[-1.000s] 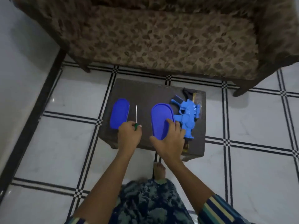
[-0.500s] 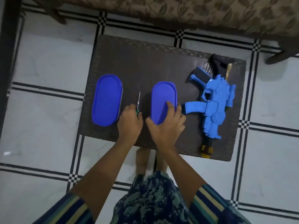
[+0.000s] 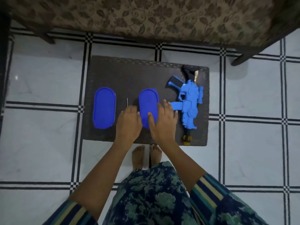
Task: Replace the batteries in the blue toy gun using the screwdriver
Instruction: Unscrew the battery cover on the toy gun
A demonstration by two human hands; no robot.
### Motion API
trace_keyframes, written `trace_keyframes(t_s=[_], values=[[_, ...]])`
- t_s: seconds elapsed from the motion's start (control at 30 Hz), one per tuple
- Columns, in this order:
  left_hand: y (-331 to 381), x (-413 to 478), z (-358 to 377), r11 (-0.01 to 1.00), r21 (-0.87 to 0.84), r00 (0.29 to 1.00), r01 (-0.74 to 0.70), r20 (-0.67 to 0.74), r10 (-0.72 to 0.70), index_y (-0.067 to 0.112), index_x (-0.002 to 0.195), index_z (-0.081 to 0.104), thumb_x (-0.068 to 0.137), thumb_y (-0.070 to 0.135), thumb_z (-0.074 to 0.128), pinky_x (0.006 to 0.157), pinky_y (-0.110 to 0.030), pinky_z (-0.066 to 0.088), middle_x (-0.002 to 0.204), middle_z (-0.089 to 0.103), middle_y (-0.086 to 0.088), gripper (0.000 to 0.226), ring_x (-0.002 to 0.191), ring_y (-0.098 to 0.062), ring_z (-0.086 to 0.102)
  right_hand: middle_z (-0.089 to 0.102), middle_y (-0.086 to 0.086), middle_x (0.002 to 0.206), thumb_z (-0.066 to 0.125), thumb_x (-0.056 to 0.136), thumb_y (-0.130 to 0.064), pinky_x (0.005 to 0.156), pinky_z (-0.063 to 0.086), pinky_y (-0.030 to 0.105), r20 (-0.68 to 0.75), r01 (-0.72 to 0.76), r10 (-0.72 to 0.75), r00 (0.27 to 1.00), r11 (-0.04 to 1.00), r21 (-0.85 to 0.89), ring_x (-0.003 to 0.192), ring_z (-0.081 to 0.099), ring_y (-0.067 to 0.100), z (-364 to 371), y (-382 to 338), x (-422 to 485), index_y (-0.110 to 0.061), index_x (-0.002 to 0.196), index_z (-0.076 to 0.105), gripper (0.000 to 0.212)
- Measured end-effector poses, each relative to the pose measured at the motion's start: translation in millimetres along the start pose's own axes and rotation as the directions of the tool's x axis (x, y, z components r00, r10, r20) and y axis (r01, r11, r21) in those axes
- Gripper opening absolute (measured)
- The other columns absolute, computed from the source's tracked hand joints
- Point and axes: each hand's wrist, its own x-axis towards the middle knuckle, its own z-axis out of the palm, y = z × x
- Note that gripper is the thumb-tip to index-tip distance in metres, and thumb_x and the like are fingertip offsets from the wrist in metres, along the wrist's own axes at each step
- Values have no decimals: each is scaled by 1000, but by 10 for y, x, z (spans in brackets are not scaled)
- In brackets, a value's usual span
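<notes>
The dark woven table's (image 3: 129, 73) far half was unoccupied; nearer, passage was blocked by two blue oval plastic boxes (image 3: 104, 108) (image 3: 148, 101) and a blue plastic toy gun (image 3: 190, 103).

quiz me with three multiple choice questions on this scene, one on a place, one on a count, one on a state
1. Where is the gun?
A) on the sofa
B) on the floor
C) on the right side of the table

2. How many blue boxes are on the table?
A) one
B) two
C) four

3. What is the right hand doing?
A) resting on the right box, fingers straight
B) curled round the gun
C) hanging by the person's side

Answers:
1 C: the gun lies near the table's right edge.
2 B: one box sits left of the hands, the other under the right hand.
3 A: its straight thumb and fingers lie on that box.
</notes>
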Motion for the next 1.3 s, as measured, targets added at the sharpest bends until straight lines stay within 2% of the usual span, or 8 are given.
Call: trace_keyframes(t_s=[0.13,0.33,0.6,0.73,0.93,1.03,1.17,1.3], values=[[495,-372,-616,989,-39,989,-145,-39,143,-2,115,57,96,15,42,89,-48,49,114,62,-21,30,102,-36,59,38,17,152,45,100,-35,119,20,45,13,76,-76,997,996,51,143,31,32,-666,-162,-448,-5,141,46,51],[1126,-808,-1263,970,-43,969,-239,-68,236,-6,115,58,92,15,41,96,-46,45,118,59,-26,36,108,-41,57,45,22,146,52,99,-26,117,24,42,-25,99,-97,995,992,82,139,36,34,-1689,-196,-981,1,137,49,47],[1949,-990,-1269,961,-78,961,-265,-99,257,-6,112,59,93,10,48,91,-44,43,116,59,-25,26,106,-41,56,43,21,147,49,99,-23,118,23,42,-128,149,-141,982,987,56,138,36,34,-2495,376,-1094,-1,139,47,45],[2537,-963,-978,958,-111,961,-263,-118,250,-4,105,60,91,12,46,87,-44,43,109,61,-24,26,101,-40,57,43,23,146,50,98,-19,117,24,43,-95,198,-194,976,980,25,136,37,37,-2822,919,-951,2,138,46,45],[3369,-915,-590,976,-154,973,-152,-199,120,-2,109,59,95,13,46,88,-39,40,115,59,-20,25,106,-35,54,49,27,139,54,95,-16,114,27,45,8,362,-362,932,930,-62,130,44,40,-3369,1679,-675,5,132,51,43],[3638,-904,-526,982,-160,979,-98,-195,66,4,100,60,96,19,46,79,-40,43,105,60,-16,21,97,-34,56,52,28,137,55,95,-17,112,29,46,32,407,-406,913,907,-104,127,47,42,-3642,1959,-418,6,131,52,42],[3831,-639,-581,985,-171,969,-21,-245,-22,5,95,59,97,22,44,74,-39,44,99,59,-14,23,90,-32,56,45,21,145,46,101,-23,115,21,37,72,500,-495,866,860,-107,135,38,34,-3938,2024,35,0,138,46,44],[4006,-247,-534,982,-161,945,97,-294,-142,0,97,61,98,23,42,77,-40,43,102,60,-20,29,94,-36,56,46,20,144,46,101,-24,113,23,37,117,590,-580,806,804,-77,135,38,33,-4027,1912,575,0,136,49,42]])
